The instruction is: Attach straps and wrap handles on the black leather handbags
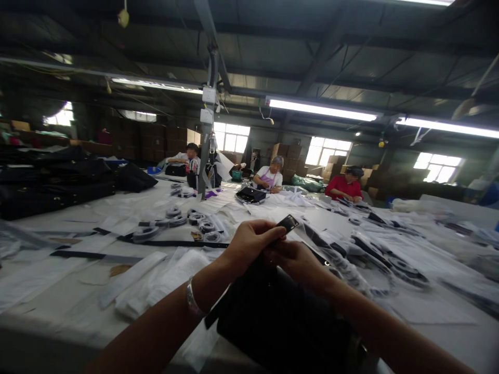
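Note:
A black bag lies at the table's near edge, below my forearms. My left hand is closed, its thumb pressed on a short black strap end with shiny metal pieces, which sticks out past the fingers. Right beside it, my right hand has its fingers bent in under the strap, against my left fingertips. What those right fingers pinch is hidden between the hands. A small shiny ring shows on black material just right of my right hand.
Coiled straps and long black strips lie beyond my left hand. White wrapping sheets cover the near left. Black bags are heaped at far left. A post rises from the table. Several people work across it.

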The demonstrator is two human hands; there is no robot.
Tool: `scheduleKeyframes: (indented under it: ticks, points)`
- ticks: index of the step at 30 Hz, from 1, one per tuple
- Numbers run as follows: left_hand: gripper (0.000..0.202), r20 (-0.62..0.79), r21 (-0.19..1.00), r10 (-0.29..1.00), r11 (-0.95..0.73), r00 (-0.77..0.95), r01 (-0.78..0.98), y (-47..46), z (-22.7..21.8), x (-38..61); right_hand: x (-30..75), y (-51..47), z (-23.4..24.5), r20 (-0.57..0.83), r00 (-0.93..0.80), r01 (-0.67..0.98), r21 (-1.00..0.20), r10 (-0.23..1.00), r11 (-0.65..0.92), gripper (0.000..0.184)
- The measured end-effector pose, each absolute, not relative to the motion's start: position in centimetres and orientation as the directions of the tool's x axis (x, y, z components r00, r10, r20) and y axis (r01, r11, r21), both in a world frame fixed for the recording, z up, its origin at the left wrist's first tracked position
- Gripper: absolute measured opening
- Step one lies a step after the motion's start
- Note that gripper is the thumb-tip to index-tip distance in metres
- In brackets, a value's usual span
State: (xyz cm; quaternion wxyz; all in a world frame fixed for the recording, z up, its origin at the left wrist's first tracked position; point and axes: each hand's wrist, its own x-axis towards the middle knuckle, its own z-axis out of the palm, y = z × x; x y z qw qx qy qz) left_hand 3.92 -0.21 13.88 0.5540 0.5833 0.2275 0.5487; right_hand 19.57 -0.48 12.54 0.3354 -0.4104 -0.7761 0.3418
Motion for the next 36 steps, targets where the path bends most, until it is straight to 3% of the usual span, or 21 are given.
scheduleKeyframes:
  ticks: [5, 10, 13, 17, 22, 26, 29, 31, 33, 36]
  points:
    - [0.035, 0.372, 0.777, 0.927, -0.283, 0.048, -0.562, 0.2, 15.6, 3.1, 17.4, 2.0, 16.2, 0.301, -0.583, 0.312, -0.775, 0.755, 0.55, 0.038]
    - [0.036, 0.299, 0.561, 0.94, -0.312, -0.164, -0.766, -0.1, 16.8, 3.6, 17.2, 2.8, 20.4, 0.202, -0.773, 0.312, -0.705, 0.602, 0.636, 0.033]
    - [0.034, 0.254, 0.491, 0.952, -0.281, -0.173, -0.824, -0.9, 15.2, 4.5, 18.3, 1.7, 19.8, 0.146, -0.77, 0.364, -0.699, 0.621, 0.616, 0.031]
    - [0.031, 0.199, 0.564, 0.98, -0.138, -0.028, -0.814, -2.2, 11.3, 5.7, 20.8, -0.8, 15.5, 0.167, -0.685, 0.448, -0.67, 0.709, 0.592, 0.03]
    - [0.026, 0.169, 0.78, 0.975, -0.045, 0.142, -0.624, -2.7, 7.1, 7.4, 23.2, -3.6, 9.1, 0.239, -0.525, 0.518, -0.672, 0.817, 0.53, 0.026]
    - [0.025, 0.271, 0.875, 0.95, -0.176, 0.156, -0.451, -2.7, 6.8, 8.6, 24.0, -5.1, 6.5, 0.282, -0.328, 0.51, -0.751, 0.902, 0.42, 0.028]
    - [0.026, 0.35, 0.917, 0.91, -0.284, 0.224, -0.279, -3.7, 7.3, 8.3, 24.3, -6.0, 6.0, 0.331, -0.283, 0.489, -0.757, 0.9, 0.433, 0.019]
    - [0.028, 0.401, 0.913, 0.903, -0.381, 0.153, -0.144, -5.2, 6.9, 7.6, 24.4, -6.5, 5.9, 0.378, -0.277, 0.46, -0.755, 0.884, 0.467, 0.016]
    - [0.031, 0.449, 0.894, 0.893, -0.448, -0.033, 0.023, -7.2, 5.6, 6.8, 24.4, -7.0, 5.5, 0.431, -0.228, 0.446, -0.751, 0.873, 0.487, 0.013]
    - [0.027, 0.443, 0.879, 0.885, -0.4, -0.139, 0.259, -10.4, 2.6, 6.3, 23.8, -7.7, 4.6, 0.491, -0.108, 0.46, -0.746, 0.864, 0.481, 0.011]
